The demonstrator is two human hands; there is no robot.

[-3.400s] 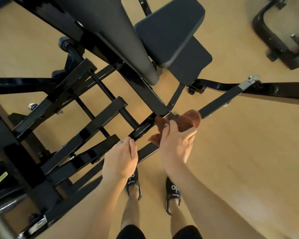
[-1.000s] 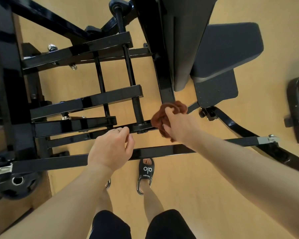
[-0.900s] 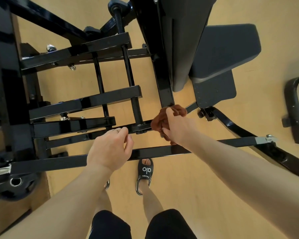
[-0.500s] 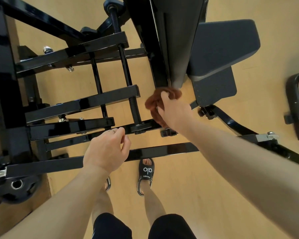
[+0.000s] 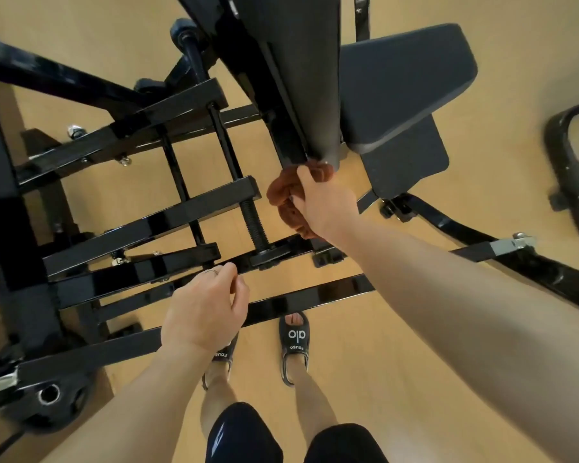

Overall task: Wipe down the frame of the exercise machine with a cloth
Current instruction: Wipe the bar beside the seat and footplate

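Right hand (image 5: 325, 203) grips a bunched brown cloth (image 5: 286, 198), pressed against the black frame (image 5: 154, 225) of the exercise machine at the lower end of the upright post, just below the back pad (image 5: 301, 61). Left hand (image 5: 204, 312) hangs loosely curled, holding nothing, over a horizontal frame bar. Seat pad (image 5: 405, 81) lies right of the cloth. Tan floor (image 5: 415, 345) beneath.

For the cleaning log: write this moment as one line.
right hand grips cloth on frame | left hand loosely curled, holds nothing
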